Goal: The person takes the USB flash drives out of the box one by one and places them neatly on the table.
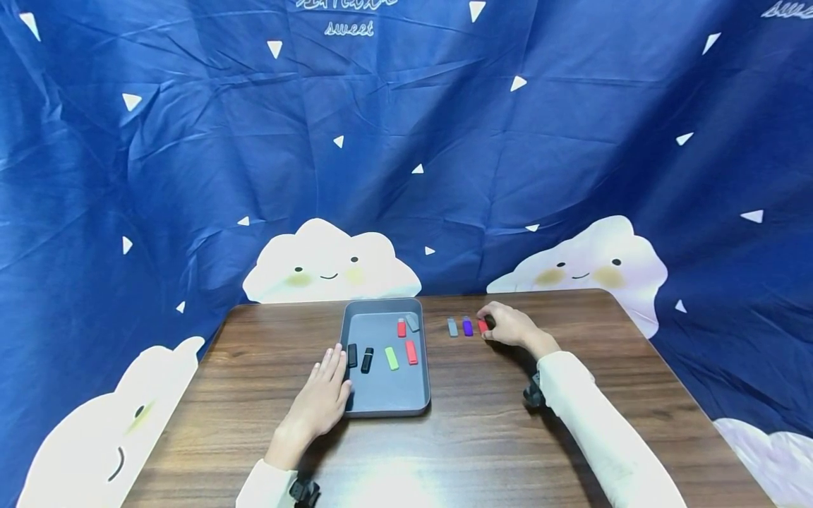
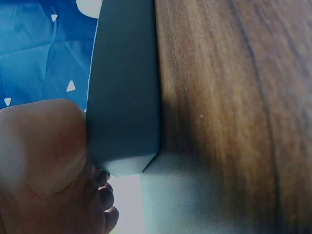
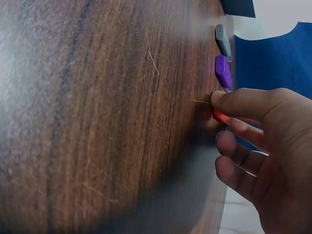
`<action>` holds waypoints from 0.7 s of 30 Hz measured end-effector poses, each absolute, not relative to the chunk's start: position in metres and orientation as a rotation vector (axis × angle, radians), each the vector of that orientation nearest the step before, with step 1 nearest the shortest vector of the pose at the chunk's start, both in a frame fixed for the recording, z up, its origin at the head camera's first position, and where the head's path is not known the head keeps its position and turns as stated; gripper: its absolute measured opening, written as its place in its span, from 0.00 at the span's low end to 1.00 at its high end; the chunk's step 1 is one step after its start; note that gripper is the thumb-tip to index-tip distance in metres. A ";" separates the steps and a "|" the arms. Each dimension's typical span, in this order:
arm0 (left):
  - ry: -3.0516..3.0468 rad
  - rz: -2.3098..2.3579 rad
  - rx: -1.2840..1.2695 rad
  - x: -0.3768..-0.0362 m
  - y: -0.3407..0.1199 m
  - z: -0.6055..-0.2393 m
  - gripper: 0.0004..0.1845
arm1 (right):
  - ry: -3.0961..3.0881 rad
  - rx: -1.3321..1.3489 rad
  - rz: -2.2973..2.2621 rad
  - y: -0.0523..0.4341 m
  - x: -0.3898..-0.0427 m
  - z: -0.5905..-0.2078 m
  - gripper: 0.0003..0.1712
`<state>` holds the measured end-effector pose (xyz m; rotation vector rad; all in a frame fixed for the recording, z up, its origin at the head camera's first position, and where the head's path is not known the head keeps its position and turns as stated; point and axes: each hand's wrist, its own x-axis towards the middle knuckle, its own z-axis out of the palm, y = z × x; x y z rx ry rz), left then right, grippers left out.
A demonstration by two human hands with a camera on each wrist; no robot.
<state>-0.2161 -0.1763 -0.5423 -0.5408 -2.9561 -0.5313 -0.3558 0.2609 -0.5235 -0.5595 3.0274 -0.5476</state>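
In the head view my right hand point(image 1: 513, 328) pinches a red USB stick point(image 1: 483, 327) between thumb and fingers at the back of the table. A dark piece point(image 1: 490, 322) shows beside it, mostly hidden by the fingers. Just left of this hand lie a purple USB stick point(image 1: 467, 327) and a grey one point(image 1: 452, 327). My left hand point(image 1: 320, 395) rests with straight fingers along the left wall of a grey tray point(image 1: 387, 408). In the tray are a red-and-grey stick point(image 1: 401, 328), a grey stick point(image 1: 412, 323), a red stick point(image 1: 411, 353), a green stick point(image 1: 392, 358) and black sticks point(image 1: 367, 360).
The wooden table point(image 1: 508, 437) carries everything, its back edge close behind the tray and sticks. Beyond hangs a blue curtain point(image 1: 444, 127) with clouds and white triangles. A dark wrist camera point(image 1: 533, 392) is worn on the right wrist.
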 end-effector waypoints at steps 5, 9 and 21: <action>-2.992 -0.535 -0.532 -0.213 -0.174 -0.534 0.32 | 3.026 -0.551 -0.550 0.261 -0.355 -0.523 0.27; -3.025 -0.508 -0.514 -0.211 -0.173 -0.530 0.32 | 3.027 -0.552 -0.551 0.261 -0.354 -0.522 0.26; -3.022 -0.516 -0.514 -0.212 -0.173 -0.531 0.32 | 3.062 -0.587 -0.603 0.263 -0.356 -0.515 0.21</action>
